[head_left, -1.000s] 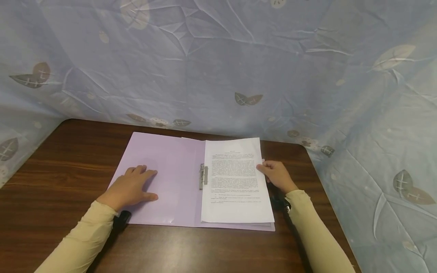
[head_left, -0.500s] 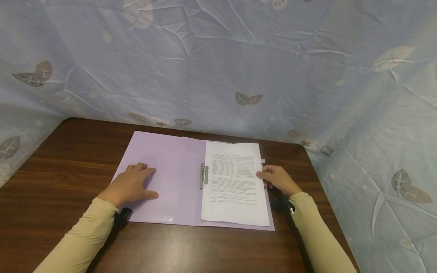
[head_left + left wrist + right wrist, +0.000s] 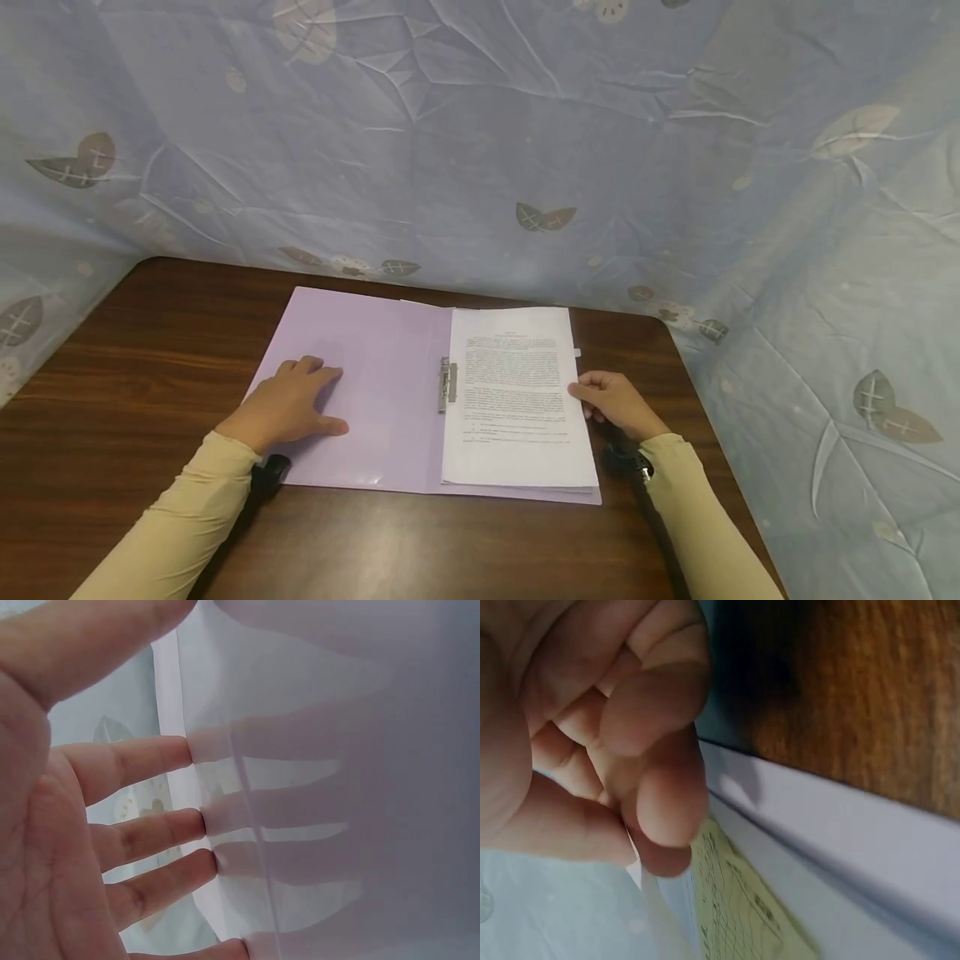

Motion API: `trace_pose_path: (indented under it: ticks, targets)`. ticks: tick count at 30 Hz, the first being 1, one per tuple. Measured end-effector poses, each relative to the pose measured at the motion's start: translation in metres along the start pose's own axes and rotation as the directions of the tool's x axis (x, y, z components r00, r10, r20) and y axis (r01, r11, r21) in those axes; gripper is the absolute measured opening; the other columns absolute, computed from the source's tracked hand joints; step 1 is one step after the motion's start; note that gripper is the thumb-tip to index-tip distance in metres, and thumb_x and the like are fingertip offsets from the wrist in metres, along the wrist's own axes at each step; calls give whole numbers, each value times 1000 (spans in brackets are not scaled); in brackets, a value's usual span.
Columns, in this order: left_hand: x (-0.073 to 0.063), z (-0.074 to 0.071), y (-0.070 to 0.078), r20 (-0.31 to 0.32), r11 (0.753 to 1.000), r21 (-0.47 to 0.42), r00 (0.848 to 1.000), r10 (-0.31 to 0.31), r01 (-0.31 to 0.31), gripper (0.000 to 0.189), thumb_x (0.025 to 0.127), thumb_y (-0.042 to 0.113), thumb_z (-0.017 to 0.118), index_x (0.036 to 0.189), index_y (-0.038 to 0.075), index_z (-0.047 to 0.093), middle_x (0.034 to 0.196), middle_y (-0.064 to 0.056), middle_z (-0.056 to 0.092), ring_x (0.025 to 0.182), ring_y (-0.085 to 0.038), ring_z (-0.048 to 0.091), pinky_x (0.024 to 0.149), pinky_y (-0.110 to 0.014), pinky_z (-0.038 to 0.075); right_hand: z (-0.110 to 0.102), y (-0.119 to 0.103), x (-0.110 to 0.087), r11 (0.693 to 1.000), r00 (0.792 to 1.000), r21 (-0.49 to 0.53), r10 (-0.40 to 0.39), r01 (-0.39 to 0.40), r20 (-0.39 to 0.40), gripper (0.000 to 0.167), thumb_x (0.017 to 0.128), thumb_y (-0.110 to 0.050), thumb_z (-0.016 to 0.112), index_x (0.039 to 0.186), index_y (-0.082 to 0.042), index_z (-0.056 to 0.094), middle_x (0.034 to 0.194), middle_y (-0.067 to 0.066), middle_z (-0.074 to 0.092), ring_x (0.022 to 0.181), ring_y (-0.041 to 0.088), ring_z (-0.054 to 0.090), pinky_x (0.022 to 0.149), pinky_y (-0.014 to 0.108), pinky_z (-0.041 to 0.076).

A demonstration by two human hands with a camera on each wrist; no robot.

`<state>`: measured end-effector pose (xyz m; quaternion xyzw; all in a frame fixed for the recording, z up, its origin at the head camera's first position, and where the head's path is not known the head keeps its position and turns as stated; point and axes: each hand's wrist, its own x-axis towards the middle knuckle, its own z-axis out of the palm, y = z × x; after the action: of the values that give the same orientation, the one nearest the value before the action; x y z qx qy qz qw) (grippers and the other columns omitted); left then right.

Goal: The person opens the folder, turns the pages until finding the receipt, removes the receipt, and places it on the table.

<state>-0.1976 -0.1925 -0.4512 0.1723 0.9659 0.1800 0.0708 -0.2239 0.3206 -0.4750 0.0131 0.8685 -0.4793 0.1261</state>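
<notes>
A lilac folder lies spread flat on the table, with a metal clip near its spine. On its right half sits a stack of printed white paper. My right hand pinches the right edge of the top paper between thumb and fingers. In the right wrist view, a yellow printed sheet shows below the pinched edge. My left hand rests with spread fingers on the folder's left cover; the left wrist view shows its fingertips touching the shiny lilac surface.
The dark wooden table extends around the folder. A patterned pale blue cloth hangs behind the table and along its sides. A small white tab sticks out past the stack's right edge.
My right hand has shifted slightly right and toward me, still pinching the paper. The paper's right edge dipped, then rose a little. My left hand has stayed in place.
</notes>
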Motion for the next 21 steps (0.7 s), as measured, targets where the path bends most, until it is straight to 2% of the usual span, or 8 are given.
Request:
trace_pose_path:
  ticks: [6, 10, 13, 18, 21]
  targets:
    - [0, -1, 0, -7, 999, -1, 999, 34, -34, 83, 80, 54, 84, 141, 2, 61, 146, -34, 49, 133, -57, 45, 97, -73, 45, 0, 2, 2, 1000, 995, -3, 7, -7, -96, 27, 98, -25, 73, 105, 1, 74, 71, 5, 61, 60, 17, 53, 53, 28, 46]
    - [1, -1, -3, -3, 998, -21, 998, 58, -58, 81, 79, 48, 86, 140, 2, 61, 147, -36, 48, 135, -57, 43, 103, -72, 41, -5, 5, 1, 1000, 989, -8, 21, -22, -148, 27, 98, -25, 72, 107, 0, 74, 73, 6, 61, 61, 18, 53, 54, 29, 46]
    - [2, 0, -7, 5, 997, -42, 998, 63, -63, 82, 78, 44, 88, 141, 2, 60, 149, -37, 45, 138, -58, 40, 108, -71, 37, -10, 6, 1, 999, 984, -14, 31, -34, -176, 28, 98, -25, 73, 108, 0, 74, 73, 6, 61, 62, 18, 54, 55, 29, 47]
    - [2, -1, -12, -14, 997, -35, 998, 63, -64, 84, 76, 46, 89, 142, 2, 60, 149, -38, 44, 139, -61, 37, 111, -74, 29, -18, 9, -1, 999, 977, -34, 20, -28, -212, 29, 98, -26, 73, 108, 1, 74, 74, 6, 61, 63, 19, 54, 56, 29, 46]
    - [2, -2, -13, -4, 998, -48, 999, 48, -48, 86, 76, 47, 89, 143, 2, 59, 151, -38, 42, 140, -61, 35, 111, -74, 29, -23, 10, -2, 999, 972, -43, 11, -22, -235, 29, 98, -26, 73, 108, 2, 74, 75, 5, 62, 65, 19, 54, 56, 29, 46]
